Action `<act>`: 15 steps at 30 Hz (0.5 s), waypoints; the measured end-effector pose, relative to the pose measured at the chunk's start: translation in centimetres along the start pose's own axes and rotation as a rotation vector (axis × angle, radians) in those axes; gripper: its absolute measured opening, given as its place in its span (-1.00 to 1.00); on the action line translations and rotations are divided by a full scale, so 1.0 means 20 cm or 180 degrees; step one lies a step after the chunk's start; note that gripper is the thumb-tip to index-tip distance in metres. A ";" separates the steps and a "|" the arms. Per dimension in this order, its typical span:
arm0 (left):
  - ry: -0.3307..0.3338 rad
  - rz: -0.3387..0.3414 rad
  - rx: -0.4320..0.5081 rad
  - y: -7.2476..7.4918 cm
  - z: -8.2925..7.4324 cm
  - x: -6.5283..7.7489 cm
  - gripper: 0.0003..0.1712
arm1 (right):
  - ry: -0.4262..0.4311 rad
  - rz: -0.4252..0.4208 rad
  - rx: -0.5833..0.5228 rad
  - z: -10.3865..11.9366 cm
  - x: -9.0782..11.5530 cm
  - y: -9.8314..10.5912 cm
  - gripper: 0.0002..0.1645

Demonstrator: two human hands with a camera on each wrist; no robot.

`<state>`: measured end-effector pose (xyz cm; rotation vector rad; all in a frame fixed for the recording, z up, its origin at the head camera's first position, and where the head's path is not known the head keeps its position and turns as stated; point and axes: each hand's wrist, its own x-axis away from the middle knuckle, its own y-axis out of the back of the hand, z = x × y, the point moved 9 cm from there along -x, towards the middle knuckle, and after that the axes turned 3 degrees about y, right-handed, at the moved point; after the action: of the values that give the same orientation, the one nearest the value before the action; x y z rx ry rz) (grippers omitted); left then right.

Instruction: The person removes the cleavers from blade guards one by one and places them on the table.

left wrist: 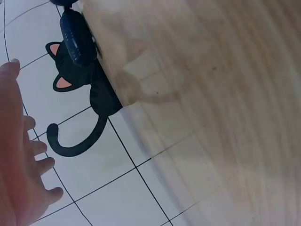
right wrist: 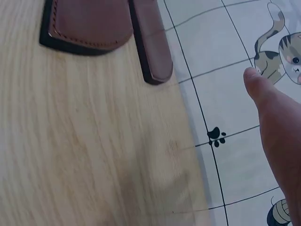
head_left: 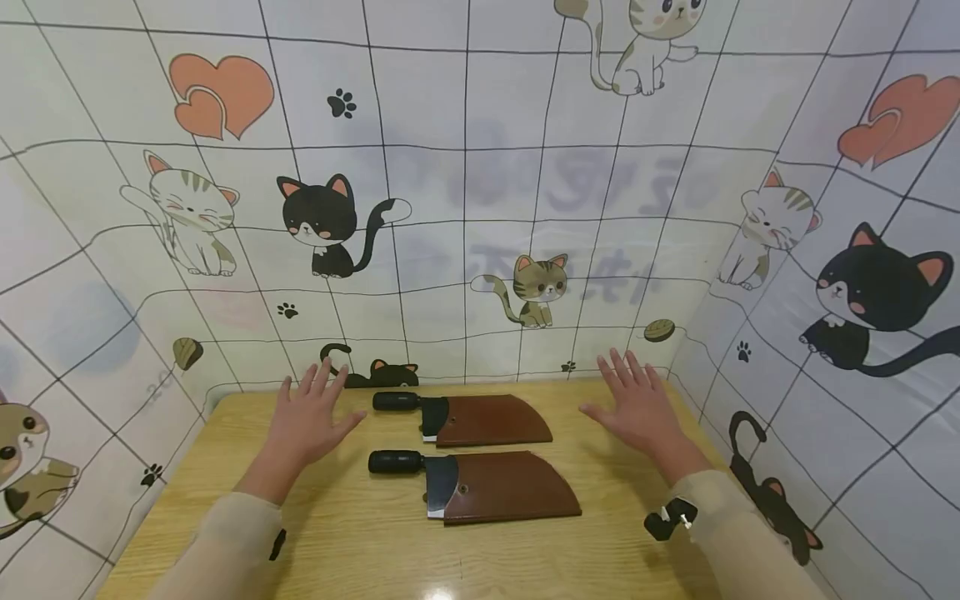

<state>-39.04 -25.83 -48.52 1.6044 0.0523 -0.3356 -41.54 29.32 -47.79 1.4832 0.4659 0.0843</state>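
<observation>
Beige sleeves (head_left: 228,542) (head_left: 738,525), left grip (head_left: 303,421) and right grip (head_left: 637,408) spread, empty, two sheathed cleavers (head_left: 510,487) (head_left: 491,419) between

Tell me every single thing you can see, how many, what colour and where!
Near cleaver: 1, black and grey, on the table
Far cleaver: 1, black and grey, behind it
Sheaths: 2, brown, one over each blade
Table: 1, light wood, below
Wall covering: white, black lines, back and sides
Cat pictures: 9, black, white or brown, on covering
Heart pairs: 2, orange, upper left and right
Paw prints: 5, black, scattered
Faint marks: uncountable, purplish, back
Round pictures: 2, olive, near back corners
Wrist pieces: 2, black, by sleeves
Sleeves: 2, beige, forearms
Left hand: 1, left
Right hand: 1, right
</observation>
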 end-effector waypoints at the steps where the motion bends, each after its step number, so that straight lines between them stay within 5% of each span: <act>1: -0.0022 -0.0019 0.0010 0.00 -0.01 0.01 0.13 | 0.0022 -0.0013 0.0002 0.02 0.01 0.00 0.31; 15: -0.0362 -0.0159 0.0191 -0.04 -0.22 0.11 0.07 | 0.0448 -0.0296 -0.0142 0.29 0.12 0.00 0.29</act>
<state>-36.25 -21.75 -49.74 1.6424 -0.0049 -0.4703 -37.39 24.60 -48.29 1.4152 0.6422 0.1254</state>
